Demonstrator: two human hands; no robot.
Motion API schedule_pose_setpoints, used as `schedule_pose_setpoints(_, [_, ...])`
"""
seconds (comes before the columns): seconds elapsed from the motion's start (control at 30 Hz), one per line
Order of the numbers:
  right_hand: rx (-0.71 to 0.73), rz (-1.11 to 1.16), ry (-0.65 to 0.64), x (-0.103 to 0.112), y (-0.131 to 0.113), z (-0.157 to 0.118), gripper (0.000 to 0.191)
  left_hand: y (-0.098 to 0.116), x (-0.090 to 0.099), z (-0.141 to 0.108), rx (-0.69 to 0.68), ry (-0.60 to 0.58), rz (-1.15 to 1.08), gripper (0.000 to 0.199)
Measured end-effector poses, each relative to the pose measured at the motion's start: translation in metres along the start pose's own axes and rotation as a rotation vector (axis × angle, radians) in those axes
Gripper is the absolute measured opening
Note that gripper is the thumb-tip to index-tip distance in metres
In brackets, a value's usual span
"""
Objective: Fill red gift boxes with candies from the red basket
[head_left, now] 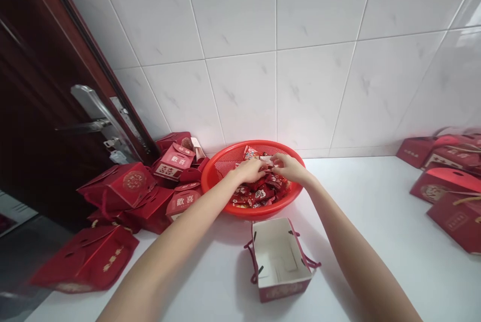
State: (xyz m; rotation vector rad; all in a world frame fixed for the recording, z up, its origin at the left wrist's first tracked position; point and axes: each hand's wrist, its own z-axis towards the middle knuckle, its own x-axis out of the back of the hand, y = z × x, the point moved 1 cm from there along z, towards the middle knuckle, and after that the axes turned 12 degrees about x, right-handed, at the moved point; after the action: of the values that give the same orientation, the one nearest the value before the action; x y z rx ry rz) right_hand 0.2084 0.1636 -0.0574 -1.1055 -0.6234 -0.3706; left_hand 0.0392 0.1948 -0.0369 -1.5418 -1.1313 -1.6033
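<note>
Both hands reach into a red plastic basket (210, 182) that holds many red-wrapped candies (263, 194). My left hand (251, 170) is closed, fingertips on a small pale-wrapped candy (266, 160) near the back of the pile. From the other side, my right hand (289, 168) pinches at the same spot with bent fingers, its thumb low over the candies. Their fingers partly hide the pale candy. In front of the basket stands an open-topped red gift box (283, 290) with a whitish inside and dark red cord handles; no hand touches it.
Closed red gift boxes (141, 187) are heaped left of the basket, beside a dark wooden door (33, 86) with a metal handle. More red boxes (447, 187) lie at the right end of the white table (356, 192). A tiled wall (244, 96) rises behind.
</note>
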Motion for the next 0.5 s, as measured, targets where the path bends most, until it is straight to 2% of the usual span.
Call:
schedule_pose_setpoints(0.13, [0.018, 0.004, -0.007, -0.0007, 0.0002, -0.0007, 0.047, 0.0019, 0.0036, -0.0016, 0.036, 0.124, -0.054, 0.032])
schedule_pose_setpoints(0.23, [0.004, 0.043, 0.027, -0.0002, -0.002, -0.0028, 0.053, 0.0025, 0.005, -0.001, 0.008, 0.18, -0.111, 0.032])
schedule_pose_setpoints(0.37, [-0.037, 0.072, 0.056, 0.0003, -0.0033, -0.0036, 0.046, 0.0007, 0.0043, -0.0014, -0.07, 0.218, -0.26, 0.032])
schedule_pose_setpoints(0.5, [0.017, 0.13, 0.058, 0.0015, -0.0029, -0.0017, 0.021, -0.0021, 0.004, -0.0024, -0.112, 0.228, -0.38, 0.031])
